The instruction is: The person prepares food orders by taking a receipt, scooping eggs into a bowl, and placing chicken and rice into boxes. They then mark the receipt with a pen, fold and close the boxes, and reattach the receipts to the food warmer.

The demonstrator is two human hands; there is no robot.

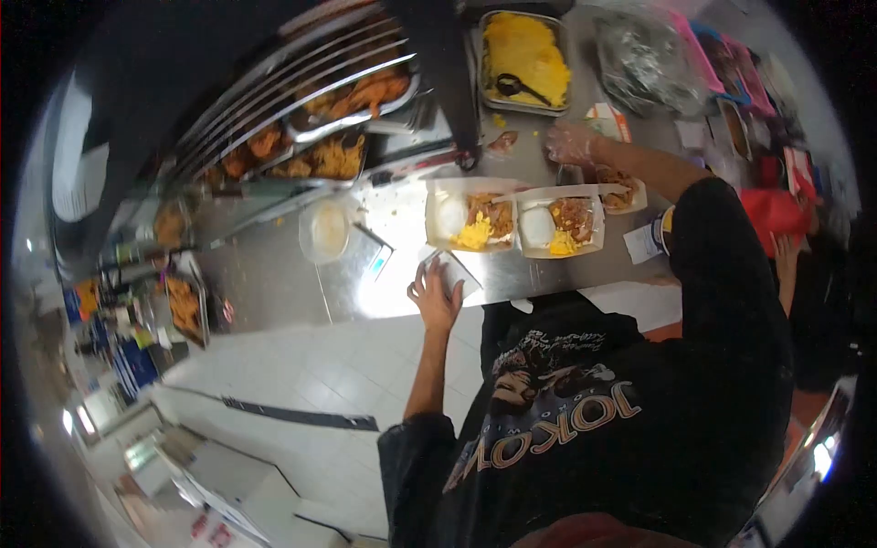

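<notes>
My left hand [436,290] is bare and lies at the counter's front edge, fingers apart and bent, touching a white flat piece [459,272]. Two open paper boxes stand side by side beyond it: the left box [441,245] and the right box [598,239], each with a white rice mound [537,225], browned meat [573,219] and yellow shreds [474,234]. My right hand [568,144], in a clear plastic glove, is behind the boxes with its fingers curled; what they hold, if anything, is hidden. A third food box [637,199] sits partly under my right forearm.
A metal tray [525,110] of yellow food with a black spoon [523,88] stands at the back. Fried food trays [322,173] sit behind a rack at left. A clear tub [324,230] and a phone-like object [376,260] lie on the counter. Another person's hand [786,260] shows at right.
</notes>
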